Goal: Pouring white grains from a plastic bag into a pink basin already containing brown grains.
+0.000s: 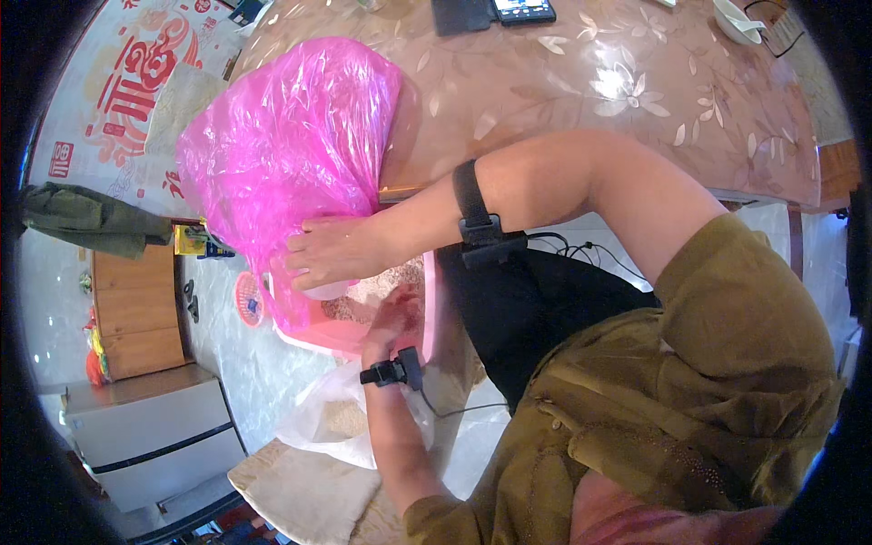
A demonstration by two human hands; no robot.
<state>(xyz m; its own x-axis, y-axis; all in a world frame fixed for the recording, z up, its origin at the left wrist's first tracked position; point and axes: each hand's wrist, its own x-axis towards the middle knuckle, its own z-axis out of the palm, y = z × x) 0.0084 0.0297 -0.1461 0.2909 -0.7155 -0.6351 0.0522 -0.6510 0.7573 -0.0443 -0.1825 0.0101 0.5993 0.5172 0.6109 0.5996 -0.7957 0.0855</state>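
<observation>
My right hand (334, 252) grips the gathered lower part of a large pink plastic bag (306, 122), which bulges over the table's edge. Beneath those fingers shows a pale rounded thing (327, 291), mostly covered; I cannot tell what it is. Below it stands a pink plastic basin (327, 332), holding loose, light flaky or grainy material (395, 278). My left hand (396, 317) reaches inside the basin over this material, blurred and partly shaded; whether its fingers hold any is unclear. Near my left forearm sits a white plastic bag (306, 409) with pale grains (344, 417) in it.
A table (490, 88) with a flower-patterned cover carries a phone (524, 10) and a white bowl (736, 26) with a spoon. A pink slotted basket (249, 298) stands on the floor. A cushioned seat (306, 487) lies below the white bag. Cables (579, 246) hang beside my lap.
</observation>
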